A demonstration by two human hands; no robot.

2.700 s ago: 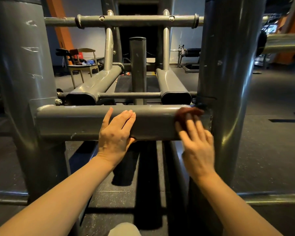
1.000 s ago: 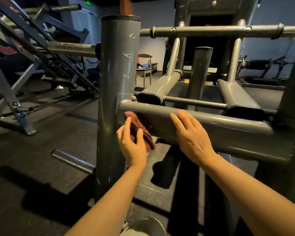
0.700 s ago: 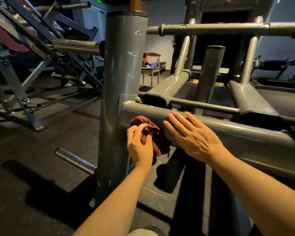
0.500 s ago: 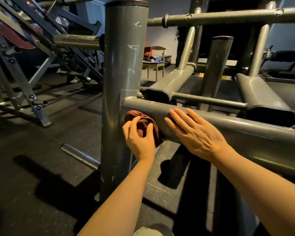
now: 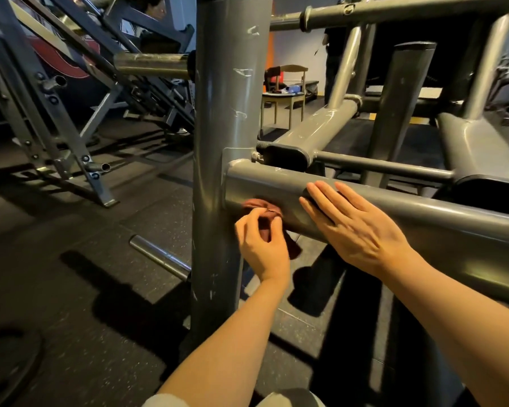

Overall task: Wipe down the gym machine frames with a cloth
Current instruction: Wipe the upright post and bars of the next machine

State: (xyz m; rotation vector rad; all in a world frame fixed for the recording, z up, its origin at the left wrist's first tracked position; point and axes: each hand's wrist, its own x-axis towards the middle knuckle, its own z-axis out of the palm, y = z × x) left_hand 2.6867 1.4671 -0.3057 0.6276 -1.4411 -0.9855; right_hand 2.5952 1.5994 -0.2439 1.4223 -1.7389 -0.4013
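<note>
**Operator:** Cloth (image 5: 263,214) is a small reddish-brown rag, bunched up and pressed against the grey crossbar (image 5: 409,218) right at its left end, where the bar welds into the upright post (image 5: 221,142). My left hand (image 5: 262,245) has it pinched, fingers and thumb curled round the wad; a loose tail hangs below the bar.

**Observer:** And the other hand?

**Operator:** My right hand (image 5: 353,227) lies flat on the crossbar just beside the cloth, fingers straight and spread, holding nothing. The two hands are near each other but not touching.

**Observer:** How do you expect the rag to behave?

**Operator:** Soft and light, I judge. It folds to whatever I press it on, so it should wrap the curve of the tube well. The trouble is it slides inside the grip and bunches rather than spreading. I'd keep hold of the middle of the wad and push with the fingertips, not drag it by that hanging tail.

**Observer:** And the frame itself?

**Operator:** Rigid painted steel, heavy, fixed; it looks like it won't shift under pressure. The paint looks smooth and glossy, so the cloth should glide. The post shows scrapes, and there's a bolt head (image 5: 256,156) near the joint that could snag fabric.

**Observer:** The corner?

**Operator:** That weld seam at the bar's left end is the tight spot. I can't tell whether it's clean.
</note>
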